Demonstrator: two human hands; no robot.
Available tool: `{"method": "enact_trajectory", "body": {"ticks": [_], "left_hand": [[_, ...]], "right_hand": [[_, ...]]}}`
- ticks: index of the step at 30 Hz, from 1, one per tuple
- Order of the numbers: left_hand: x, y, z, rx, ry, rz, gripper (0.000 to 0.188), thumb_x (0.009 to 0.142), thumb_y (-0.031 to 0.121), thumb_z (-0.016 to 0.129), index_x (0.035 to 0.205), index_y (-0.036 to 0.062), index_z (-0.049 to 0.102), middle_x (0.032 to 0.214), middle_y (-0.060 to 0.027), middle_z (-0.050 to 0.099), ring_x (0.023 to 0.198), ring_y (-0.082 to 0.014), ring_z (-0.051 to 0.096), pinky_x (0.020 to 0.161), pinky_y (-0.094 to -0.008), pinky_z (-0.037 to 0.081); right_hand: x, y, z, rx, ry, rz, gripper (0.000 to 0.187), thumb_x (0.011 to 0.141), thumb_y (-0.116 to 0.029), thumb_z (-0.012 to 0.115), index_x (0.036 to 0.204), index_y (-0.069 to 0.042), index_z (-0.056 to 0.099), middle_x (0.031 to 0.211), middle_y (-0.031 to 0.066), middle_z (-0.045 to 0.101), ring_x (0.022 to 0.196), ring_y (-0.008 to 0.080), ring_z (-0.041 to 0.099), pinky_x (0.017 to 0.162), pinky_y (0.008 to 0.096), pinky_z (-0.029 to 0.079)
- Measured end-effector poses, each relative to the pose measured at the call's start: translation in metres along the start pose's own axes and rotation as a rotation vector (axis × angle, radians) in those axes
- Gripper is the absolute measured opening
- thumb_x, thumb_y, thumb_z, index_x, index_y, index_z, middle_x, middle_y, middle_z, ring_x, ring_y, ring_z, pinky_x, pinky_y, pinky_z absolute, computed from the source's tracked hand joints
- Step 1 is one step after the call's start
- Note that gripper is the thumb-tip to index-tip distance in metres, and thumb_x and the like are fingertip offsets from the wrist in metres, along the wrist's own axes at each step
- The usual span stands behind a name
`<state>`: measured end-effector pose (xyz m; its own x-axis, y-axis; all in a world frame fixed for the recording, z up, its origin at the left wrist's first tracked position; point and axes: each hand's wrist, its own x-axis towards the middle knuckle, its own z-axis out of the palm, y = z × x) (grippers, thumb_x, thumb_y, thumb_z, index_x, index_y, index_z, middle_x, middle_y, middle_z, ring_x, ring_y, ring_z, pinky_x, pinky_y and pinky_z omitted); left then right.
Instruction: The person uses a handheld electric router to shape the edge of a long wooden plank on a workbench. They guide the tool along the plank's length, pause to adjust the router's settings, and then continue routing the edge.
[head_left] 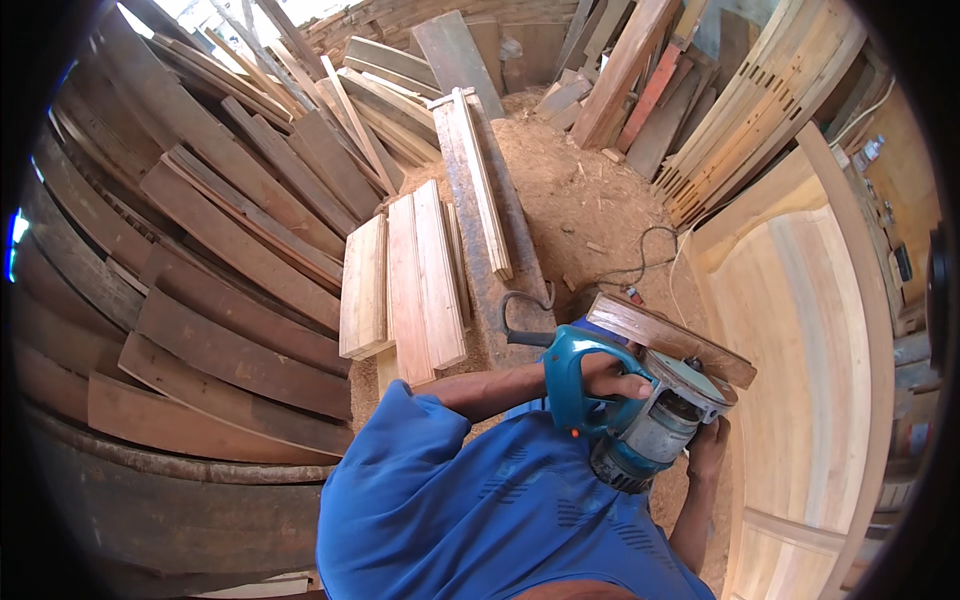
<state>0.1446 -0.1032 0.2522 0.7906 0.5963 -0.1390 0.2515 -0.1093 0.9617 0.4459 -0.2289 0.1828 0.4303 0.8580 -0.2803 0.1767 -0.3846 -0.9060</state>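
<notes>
A teal and grey router [650, 430] is held tilted in front of my chest, its round base plate [690, 378] turned up and away from me. My left hand [612, 378] is closed around its D-shaped handle, thumb on top. Beside the base, on the lower right, my right hand [708, 448] grips the tool; its fingers are partly hidden. Just beyond the router lies a short brown board [670, 338], close to the base plate. A dark power cord [522, 296] loops out from the back of the handle.
A narrow bench [515, 230] carrying slim wood strips [480, 190] stretches ahead. Pale planks [415, 270] are stacked left of it. Dark boards [220, 300] lean along the left; a large wooden panel [800, 300] and slotted posts [770, 90] stand right. Sawdust [570, 180] covers the floor, where a cable [650, 255] lies.
</notes>
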Motion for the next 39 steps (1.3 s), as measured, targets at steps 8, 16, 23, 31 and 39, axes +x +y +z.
{"method": "enact_trajectory", "body": {"ticks": [8,16,23,31,39], "left_hand": [[-0.016,-0.002,-0.031,-0.045,0.461,0.244,0.056,0.091,0.049,0.070,0.108,-0.0044,0.071,0.089,-0.0138,0.073,0.084,-0.0227,0.067,0.076,-0.0386,0.053],[-0.097,-0.024,-0.051,0.051,0.306,-0.166,0.063,0.088,0.044,0.075,0.132,0.0004,0.063,0.117,-0.0188,0.070,0.112,-0.0306,0.066,0.096,-0.0430,0.051],[-0.114,-0.078,-0.035,0.132,0.519,-0.265,0.077,0.085,0.057,0.074,0.131,-0.0031,0.061,0.118,-0.0221,0.069,0.116,-0.0329,0.063,0.098,-0.0409,0.049],[-0.092,-0.119,-0.063,0.038,0.530,-0.026,0.088,0.080,0.059,0.078,0.136,-0.0049,0.055,0.120,-0.0216,0.066,0.116,-0.0327,0.062,0.098,-0.0386,0.048],[-0.094,-0.116,-0.057,-0.041,0.419,-0.219,0.078,0.082,0.055,0.078,0.130,-0.0042,0.061,0.113,-0.0228,0.070,0.111,-0.0358,0.066,0.092,-0.0433,0.051]], "right_hand": [[0.043,-0.002,0.083,0.197,0.037,-0.284,0.040,0.110,-0.032,0.041,0.102,0.003,0.059,0.080,0.0029,0.060,0.068,0.0134,0.055,0.058,0.0330,0.046],[0.062,0.016,0.168,0.260,-0.446,-0.329,0.044,0.109,-0.037,0.045,0.089,-0.001,0.058,0.070,-0.0002,0.055,0.060,0.0088,0.048,0.050,0.0305,0.036],[0.045,-0.028,0.166,0.010,-0.624,-0.324,0.035,0.106,-0.022,0.043,0.116,0.007,0.062,0.087,0.0076,0.065,0.076,0.0121,0.056,0.066,0.0299,0.045],[0.054,-0.039,0.150,-0.398,-0.827,-0.725,0.053,0.084,-0.008,0.064,0.134,0.003,0.050,0.102,0.0204,0.067,0.088,0.0333,0.067,0.081,0.0416,0.054],[0.058,-0.057,0.165,-0.754,-0.788,-0.798,0.065,0.077,-0.012,0.078,0.135,-0.001,0.052,0.118,0.0227,0.067,0.105,0.0444,0.067,0.087,0.0477,0.055]]}}
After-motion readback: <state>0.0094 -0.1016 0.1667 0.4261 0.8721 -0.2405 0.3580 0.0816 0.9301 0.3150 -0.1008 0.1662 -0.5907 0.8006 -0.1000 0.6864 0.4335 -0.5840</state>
